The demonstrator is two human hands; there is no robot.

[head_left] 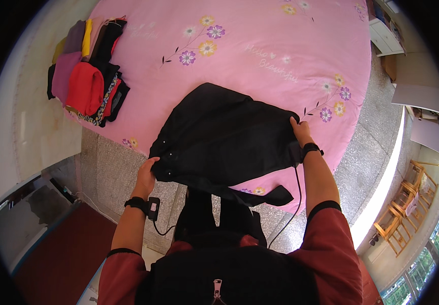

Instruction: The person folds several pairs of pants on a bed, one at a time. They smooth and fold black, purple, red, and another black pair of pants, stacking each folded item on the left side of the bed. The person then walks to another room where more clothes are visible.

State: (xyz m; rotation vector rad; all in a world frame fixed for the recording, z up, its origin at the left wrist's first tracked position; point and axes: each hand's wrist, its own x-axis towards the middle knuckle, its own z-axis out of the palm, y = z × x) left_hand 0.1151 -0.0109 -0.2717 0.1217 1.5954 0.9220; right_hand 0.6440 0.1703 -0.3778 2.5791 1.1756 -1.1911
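A black garment [223,133] is spread between my hands, over the near edge of a bed with a pink floral cover [219,72]. My left hand [147,177] grips its lower left corner, close to several small pale dots that look like snaps or buttons. On the other side, my right hand [301,131] pinches the right edge, thumb on top. A narrow black strip of the cloth, perhaps a sleeve, hangs toward me below the main part. Most of my fingers are hidden behind the cloth.
Folded clothes [86,87] lie in stacks at the bed's left edge. Cables run from devices on both my wrists. Wooden chairs [406,202] stand on the right by a window. A dark red surface [67,251] is at lower left, and speckled floor [105,164] surrounds the bed.
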